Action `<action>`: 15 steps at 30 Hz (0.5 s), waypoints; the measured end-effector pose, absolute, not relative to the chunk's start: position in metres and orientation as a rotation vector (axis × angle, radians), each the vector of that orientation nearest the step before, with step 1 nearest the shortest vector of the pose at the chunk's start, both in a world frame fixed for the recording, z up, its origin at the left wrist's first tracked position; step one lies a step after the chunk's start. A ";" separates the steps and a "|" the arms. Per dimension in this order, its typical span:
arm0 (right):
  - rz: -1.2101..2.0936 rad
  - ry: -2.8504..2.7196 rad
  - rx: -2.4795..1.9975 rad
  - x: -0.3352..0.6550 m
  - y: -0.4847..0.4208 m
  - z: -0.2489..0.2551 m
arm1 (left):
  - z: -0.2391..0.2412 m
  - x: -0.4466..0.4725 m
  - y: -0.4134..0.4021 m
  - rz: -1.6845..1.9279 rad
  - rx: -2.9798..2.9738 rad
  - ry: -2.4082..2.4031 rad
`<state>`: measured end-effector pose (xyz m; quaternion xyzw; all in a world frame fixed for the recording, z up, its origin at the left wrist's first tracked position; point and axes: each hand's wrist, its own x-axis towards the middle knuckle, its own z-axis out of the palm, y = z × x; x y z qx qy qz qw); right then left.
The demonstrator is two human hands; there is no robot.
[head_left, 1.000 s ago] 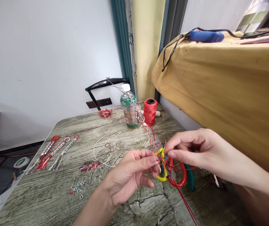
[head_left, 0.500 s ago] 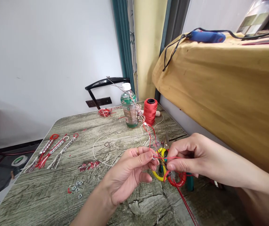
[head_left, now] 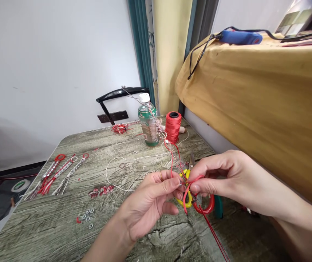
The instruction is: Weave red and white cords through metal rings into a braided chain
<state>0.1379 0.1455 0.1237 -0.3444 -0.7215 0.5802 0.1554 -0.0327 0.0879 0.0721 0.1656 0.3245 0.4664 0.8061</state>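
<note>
A: Is there any text we can read here?

B: No, nothing is readable. The bottle (head_left: 148, 123) on the table (head_left: 49, 225) has a green label, but its print is too small and blurred.

A: And the roll of tape (head_left: 20, 186) at the left edge?

B: It carries a green mark, but I cannot read it as letters.

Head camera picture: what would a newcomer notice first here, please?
First, the two hands at lower centre: the left hand and right hand pinch a red cord between fingertips, above yellow-handled scissors on the wooden table. Behind them stand a red thread spool and a green-labelled bottle. At far left lie finished red-and-silver chains.
</note>
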 end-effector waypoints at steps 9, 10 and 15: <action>1.497 -2.113 -1.083 0.138 0.143 0.121 | 0.073 -0.034 0.089 0.980 0.363 0.692; 1.503 -2.107 -1.081 0.138 0.143 0.121 | 0.073 -0.034 0.089 0.977 0.369 0.689; 1.544 -2.035 -1.093 0.136 0.142 0.125 | 0.073 -0.034 0.089 0.977 0.376 0.676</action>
